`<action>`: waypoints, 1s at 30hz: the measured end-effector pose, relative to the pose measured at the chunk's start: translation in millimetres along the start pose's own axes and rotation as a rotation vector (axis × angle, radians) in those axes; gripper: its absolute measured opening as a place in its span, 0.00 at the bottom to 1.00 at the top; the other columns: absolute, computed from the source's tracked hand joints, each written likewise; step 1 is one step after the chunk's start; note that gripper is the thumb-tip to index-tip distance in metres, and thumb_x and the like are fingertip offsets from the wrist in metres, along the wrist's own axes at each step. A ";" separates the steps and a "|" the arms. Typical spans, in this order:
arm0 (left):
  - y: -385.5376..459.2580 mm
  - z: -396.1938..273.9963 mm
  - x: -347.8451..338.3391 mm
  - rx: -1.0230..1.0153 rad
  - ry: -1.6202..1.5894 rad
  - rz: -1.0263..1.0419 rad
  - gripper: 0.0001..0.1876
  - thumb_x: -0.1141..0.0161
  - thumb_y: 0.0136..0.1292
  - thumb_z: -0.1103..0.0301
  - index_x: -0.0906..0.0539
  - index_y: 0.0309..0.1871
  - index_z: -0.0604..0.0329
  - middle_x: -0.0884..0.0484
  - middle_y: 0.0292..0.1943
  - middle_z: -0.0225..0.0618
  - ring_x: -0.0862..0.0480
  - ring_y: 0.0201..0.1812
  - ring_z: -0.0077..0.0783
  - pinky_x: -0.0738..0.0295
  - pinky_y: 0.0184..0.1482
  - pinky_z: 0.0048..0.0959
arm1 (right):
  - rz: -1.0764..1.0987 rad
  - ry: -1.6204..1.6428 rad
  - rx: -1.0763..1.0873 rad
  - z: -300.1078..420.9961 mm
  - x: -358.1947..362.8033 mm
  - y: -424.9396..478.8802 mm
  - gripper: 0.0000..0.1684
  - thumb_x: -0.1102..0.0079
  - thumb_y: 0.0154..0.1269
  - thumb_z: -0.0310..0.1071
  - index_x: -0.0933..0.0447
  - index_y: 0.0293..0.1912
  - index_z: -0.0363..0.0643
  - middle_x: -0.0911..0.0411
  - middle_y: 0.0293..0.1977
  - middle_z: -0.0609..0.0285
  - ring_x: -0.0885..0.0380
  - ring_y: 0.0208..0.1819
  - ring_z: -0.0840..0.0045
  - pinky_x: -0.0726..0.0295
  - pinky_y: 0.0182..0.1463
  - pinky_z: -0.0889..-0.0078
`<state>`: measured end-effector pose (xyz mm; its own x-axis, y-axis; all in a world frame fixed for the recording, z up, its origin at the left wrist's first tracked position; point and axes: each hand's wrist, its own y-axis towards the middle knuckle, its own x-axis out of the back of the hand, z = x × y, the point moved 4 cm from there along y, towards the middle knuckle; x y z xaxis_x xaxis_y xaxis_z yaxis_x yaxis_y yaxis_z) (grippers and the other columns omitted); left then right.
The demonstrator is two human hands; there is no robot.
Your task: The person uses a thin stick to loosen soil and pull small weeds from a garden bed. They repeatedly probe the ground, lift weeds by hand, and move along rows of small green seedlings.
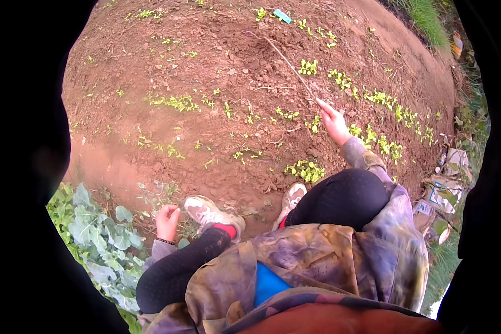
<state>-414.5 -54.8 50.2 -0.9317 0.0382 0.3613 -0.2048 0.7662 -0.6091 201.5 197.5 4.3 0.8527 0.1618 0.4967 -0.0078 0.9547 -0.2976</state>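
My right hand (335, 123) is closed around the near end of a thin wooden stick (290, 66). The stick reaches away over the brown soil, and its far end lies over the loosened earth. Small light-green seedlings (308, 67) grow beside the stick, and more grow close to my right wrist (369, 135). My left hand (167, 221) is beside my left shoe, near broad-leaved plants, with its fingers curled; whether they pinch something small cannot be seen.
Blue-green leafy plants (98, 234) grow at the lower left. A seedling clump (304, 170) is just ahead of my right shoe (293, 196). A turquoise object (282, 16) lies on the soil at the top. Discarded packaging (446, 196) and grass (426, 21) line the right edge.
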 end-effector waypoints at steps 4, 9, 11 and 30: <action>13.5 -6.8 -1.2 -0.032 0.014 0.030 0.03 0.35 0.66 0.76 0.18 0.40 0.63 0.18 0.34 0.24 0.22 0.37 0.16 0.27 0.45 0.20 | -0.016 0.004 0.028 12.5 -12.0 -4.7 0.24 0.51 0.77 0.27 0.26 0.69 0.49 0.23 0.65 0.58 0.26 0.67 0.75 0.31 0.70 0.74; 17.5 -10.2 -1.8 -0.051 0.023 0.043 0.03 0.34 0.65 0.77 0.18 0.40 0.62 0.18 0.34 0.24 0.23 0.37 0.15 0.27 0.44 0.20 | -0.016 -0.027 0.023 2.6 -11.7 -20.0 0.23 0.50 0.77 0.28 0.26 0.69 0.51 0.21 0.63 0.55 0.23 0.66 0.72 0.28 0.69 0.72; 16.0 -1.4 -0.2 -0.049 0.031 0.048 0.03 0.34 0.66 0.77 0.18 0.41 0.62 0.18 0.34 0.24 0.22 0.36 0.15 0.27 0.43 0.19 | -0.016 -0.057 0.049 12.9 -7.1 -19.6 0.23 0.50 0.78 0.29 0.26 0.69 0.51 0.21 0.63 0.54 0.23 0.65 0.71 0.28 0.69 0.72; 19.5 1.0 0.6 -0.041 0.017 0.054 0.03 0.35 0.66 0.76 0.18 0.41 0.63 0.19 0.34 0.24 0.22 0.36 0.16 0.27 0.42 0.19 | -0.356 0.174 -0.125 -57.6 -1.0 -49.2 0.26 0.51 0.78 0.26 0.28 0.71 0.53 0.21 0.54 0.67 0.34 0.39 0.87 0.31 0.42 0.83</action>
<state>-419.4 -40.5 37.9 -0.9358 0.0906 0.3406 -0.1416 0.7883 -0.5988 231.2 136.0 -28.5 0.8661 -0.2279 0.4449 0.3582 0.9037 -0.2344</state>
